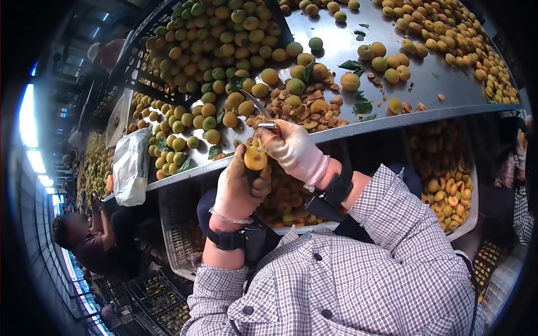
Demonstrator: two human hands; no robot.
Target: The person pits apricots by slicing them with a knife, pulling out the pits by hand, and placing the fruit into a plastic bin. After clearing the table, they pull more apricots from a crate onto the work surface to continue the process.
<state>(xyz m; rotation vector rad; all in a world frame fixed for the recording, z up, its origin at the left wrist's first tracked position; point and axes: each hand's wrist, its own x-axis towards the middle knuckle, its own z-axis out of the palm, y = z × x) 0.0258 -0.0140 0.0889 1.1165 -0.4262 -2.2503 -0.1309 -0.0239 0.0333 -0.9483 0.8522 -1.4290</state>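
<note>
In the head view my left hand (240, 189), in a thin stained glove, pinches a yellow apricot (255, 159) between thumb and fingers. The flesh side of the fruit faces up toward me. Just right of it, my gloved right hand (296, 152) is closed around a knife (269, 126). Its curved blade (256, 103) points away, over the sorting table. Right beyond the hands, a heap of apricot pits (300, 109) lies along the table edge with a few whole apricots in it. Both hands are above a container of halved apricots (288, 201).
Whole apricots spill from a tipped black crate (134, 61) onto the metal table (426, 95). A white bag (131, 168) hangs over its edge. Another bin of halves (448, 196) stands at right, a white basket (175, 238) at left. A person (92, 238) works at far left.
</note>
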